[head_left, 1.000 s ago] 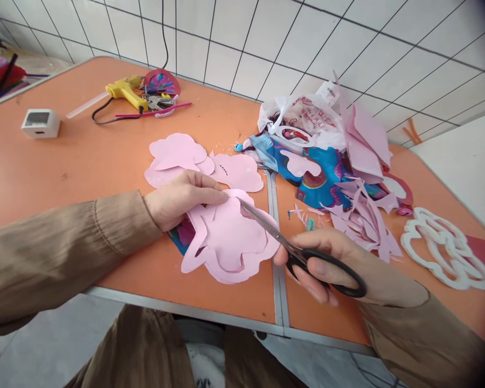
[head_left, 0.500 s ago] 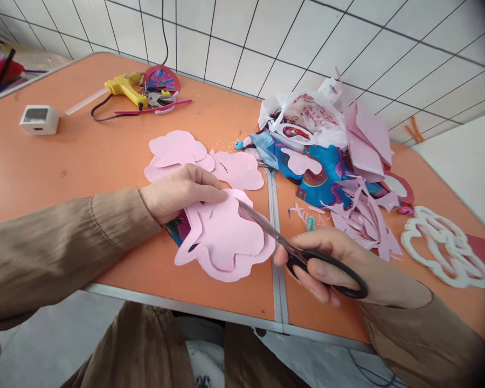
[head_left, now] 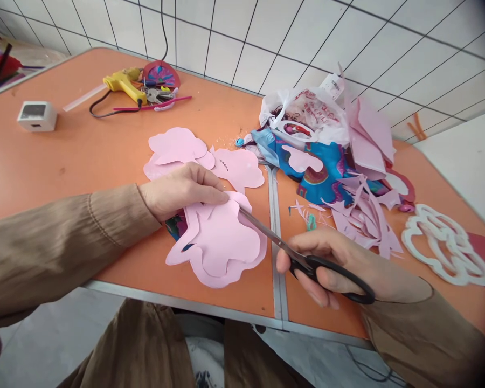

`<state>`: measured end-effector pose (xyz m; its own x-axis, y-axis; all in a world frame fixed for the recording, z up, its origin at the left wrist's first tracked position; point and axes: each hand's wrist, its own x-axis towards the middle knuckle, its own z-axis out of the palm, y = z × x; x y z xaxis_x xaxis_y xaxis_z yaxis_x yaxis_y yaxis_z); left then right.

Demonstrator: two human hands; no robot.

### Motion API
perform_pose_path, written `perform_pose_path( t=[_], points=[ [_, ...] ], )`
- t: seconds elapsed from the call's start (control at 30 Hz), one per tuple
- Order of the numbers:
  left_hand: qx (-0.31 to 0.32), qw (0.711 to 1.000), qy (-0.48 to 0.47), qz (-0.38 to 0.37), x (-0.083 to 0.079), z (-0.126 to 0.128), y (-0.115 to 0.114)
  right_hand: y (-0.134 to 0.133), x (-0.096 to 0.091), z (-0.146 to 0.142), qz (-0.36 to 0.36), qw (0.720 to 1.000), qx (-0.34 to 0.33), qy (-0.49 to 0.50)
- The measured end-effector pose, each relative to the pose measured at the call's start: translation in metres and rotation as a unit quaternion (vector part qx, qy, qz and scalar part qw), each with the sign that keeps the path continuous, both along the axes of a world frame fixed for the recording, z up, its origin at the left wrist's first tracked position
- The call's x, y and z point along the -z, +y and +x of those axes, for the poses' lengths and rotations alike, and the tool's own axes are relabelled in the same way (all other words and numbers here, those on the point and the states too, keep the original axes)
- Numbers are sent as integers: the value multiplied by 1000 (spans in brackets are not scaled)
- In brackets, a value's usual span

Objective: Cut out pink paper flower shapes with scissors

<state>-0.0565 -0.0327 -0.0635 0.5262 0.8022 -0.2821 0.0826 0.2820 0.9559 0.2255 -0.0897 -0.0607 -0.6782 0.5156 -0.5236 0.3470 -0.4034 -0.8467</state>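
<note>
Between its thumb and fingers, my left hand [head_left: 189,188] pinches the upper edge of a pink scalloped sheet [head_left: 230,237], with layers lying one over another. My right hand [head_left: 327,264] grips black-handled scissors [head_left: 267,231], whose blades look nearly closed and point up and left. Their tips touch or lie very near the sheet's upper right edge, just beside my left fingertips. Under the sheet a dark patterned piece [head_left: 175,225] peeks out at the left. Behind my left hand lie more pink cut-outs [head_left: 178,145], one with a small black leaf-like mark [head_left: 223,165].
A yellow glue gun [head_left: 125,85], keys [head_left: 157,95] and a white box [head_left: 37,116] lie at the back left. To the right are a white plastic bag [head_left: 311,116], blue patterned fabric [head_left: 323,172], pink scraps [head_left: 364,215] and white cloud-shaped outlines [head_left: 444,245]. A metal seam [head_left: 278,291] crosses the orange table.
The pink sheet has turned a little, its lower part swinging left. My right hand and the scissors have shifted slightly right and down, and the blades look more closed.
</note>
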Motion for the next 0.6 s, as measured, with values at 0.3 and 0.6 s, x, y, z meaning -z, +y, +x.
perform_pose_path(
  t=[0.3, 0.6],
  points=[
    [-8, 999, -10, -29, 0, 2, 1, 1, 1, 5, 23, 999, -16, 25],
    [15, 1000, 17, 5, 1, 1, 1, 0, 2, 2, 11, 999, -14, 36]
  ],
)
